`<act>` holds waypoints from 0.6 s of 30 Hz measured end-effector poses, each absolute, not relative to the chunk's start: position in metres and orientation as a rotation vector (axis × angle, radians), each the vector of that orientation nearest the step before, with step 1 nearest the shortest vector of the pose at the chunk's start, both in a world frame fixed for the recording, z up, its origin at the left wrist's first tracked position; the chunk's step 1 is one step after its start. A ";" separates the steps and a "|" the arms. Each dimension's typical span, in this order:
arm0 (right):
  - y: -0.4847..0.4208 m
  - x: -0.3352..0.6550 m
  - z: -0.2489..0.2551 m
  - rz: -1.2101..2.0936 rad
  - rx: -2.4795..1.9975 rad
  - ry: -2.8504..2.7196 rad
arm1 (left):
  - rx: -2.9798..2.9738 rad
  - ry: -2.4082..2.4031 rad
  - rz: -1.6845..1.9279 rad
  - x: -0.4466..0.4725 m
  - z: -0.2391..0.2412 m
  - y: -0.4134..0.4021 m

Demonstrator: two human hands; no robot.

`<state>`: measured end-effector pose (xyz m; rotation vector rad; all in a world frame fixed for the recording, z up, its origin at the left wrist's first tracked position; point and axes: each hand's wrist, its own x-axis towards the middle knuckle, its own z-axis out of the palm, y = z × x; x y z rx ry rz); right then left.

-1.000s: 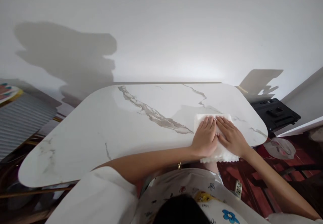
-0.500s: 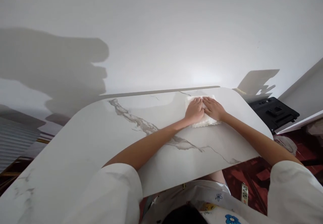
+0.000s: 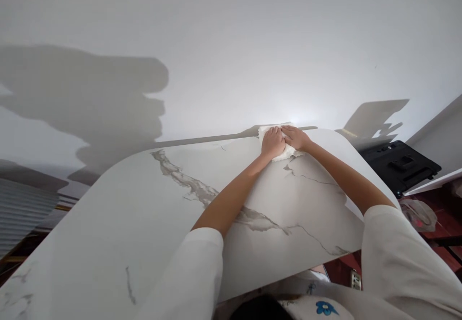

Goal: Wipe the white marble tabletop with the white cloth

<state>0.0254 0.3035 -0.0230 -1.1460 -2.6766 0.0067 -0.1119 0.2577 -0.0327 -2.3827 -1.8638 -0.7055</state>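
Observation:
A white cloth with a scalloped edge (image 3: 288,155) lies at the far edge of a white marble-patterned table (image 3: 144,224). My left hand (image 3: 273,142) rests on the cloth's left part, palm down, fingers pointing away from me. Beside it, my right hand (image 3: 296,138) lies flat on the cloth's right part. The two hands touch or nearly touch at the thumbs. Both press on the cloth from above and hide much of its middle.
Behind the table's far edge rises a plain white wall (image 3: 231,45) bearing shadows. A black hard case (image 3: 400,166) stands to the right, past the rounded corner. Below it, a clear plastic bag (image 3: 418,215) lies on the red floor. A power strip (image 3: 355,279) shows near the front edge.
Both hands have slid the cloth away from me, from just inside the table's far edge up to that edge by the wall. My arms reach farther forward, and the view has shifted slightly.

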 end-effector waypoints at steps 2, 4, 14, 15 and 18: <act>0.309 0.037 -0.025 -0.008 -1.153 -2.661 | -2.403 -1.835 -0.696 -0.102 -0.032 0.264; 0.308 0.050 -0.028 -0.025 -1.162 -2.636 | -2.434 -1.794 -0.690 -0.091 -0.032 0.265; 0.215 0.093 -0.028 -0.084 -1.267 -2.561 | -2.623 -1.609 -0.649 -0.061 -0.035 0.199; 0.201 0.094 -0.027 -0.081 -1.281 -2.563 | -2.632 -1.595 -0.644 -0.061 -0.036 0.187; 0.154 0.096 -0.024 -0.077 -1.308 -2.570 | -2.657 -1.587 -0.636 -0.061 -0.035 0.142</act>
